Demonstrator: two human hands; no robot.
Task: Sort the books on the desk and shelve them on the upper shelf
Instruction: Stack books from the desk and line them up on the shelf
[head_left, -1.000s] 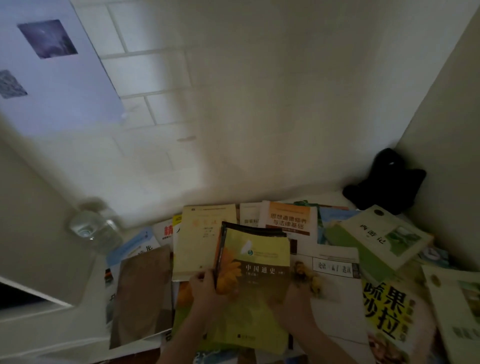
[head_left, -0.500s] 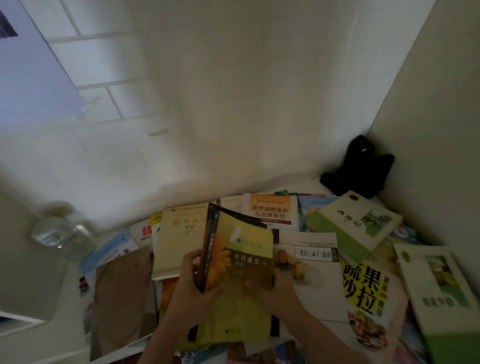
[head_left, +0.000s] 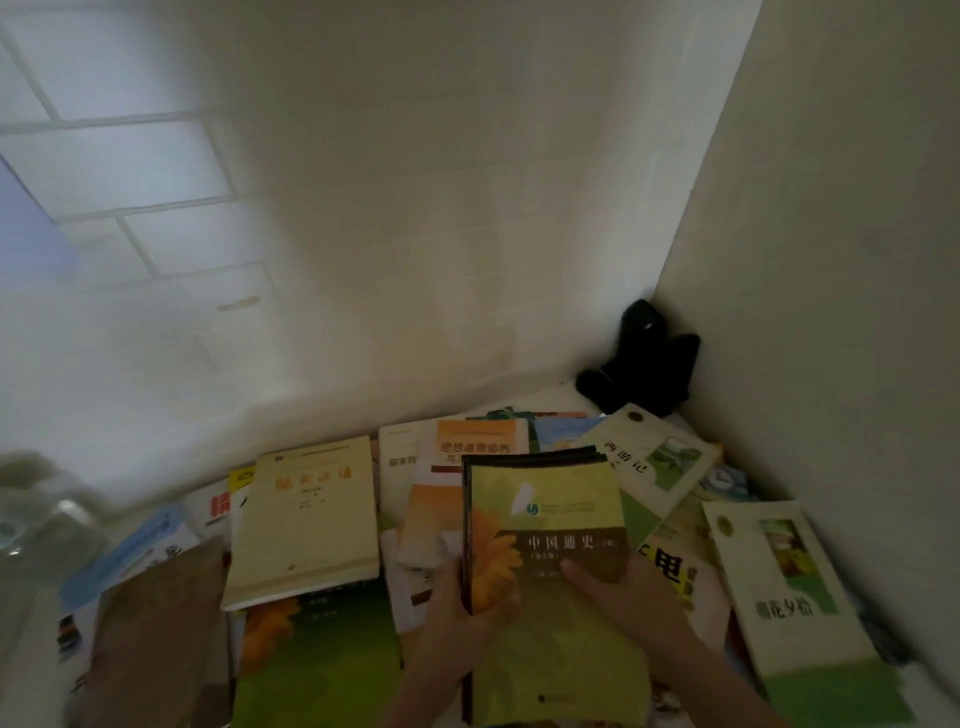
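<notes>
I hold a yellow-green book with an orange flower on its cover (head_left: 550, 514) above the heap of books on the desk. My left hand (head_left: 457, 608) grips its spine edge, thumb on the cover. My right hand (head_left: 623, 592) grips the right side, thumb across the brown title band. Under it lies a second green flower-cover book (head_left: 317, 654). A pale yellow book (head_left: 311, 519) lies to the left, an orange-and-white one (head_left: 467, 447) behind. The upper shelf is out of view.
A brown paper-covered book (head_left: 156, 639) lies at the left, a white-and-green book (head_left: 779, 597) at the right, another (head_left: 654, 467) behind it. A black soft thing (head_left: 644, 364) sits in the back corner. A clear jar (head_left: 36, 509) stands far left. Walls close in behind and right.
The held book has shifted right and now faces me flat, lifted off the twin book below. The view has swung right, so the desk's things slid left in frame.
</notes>
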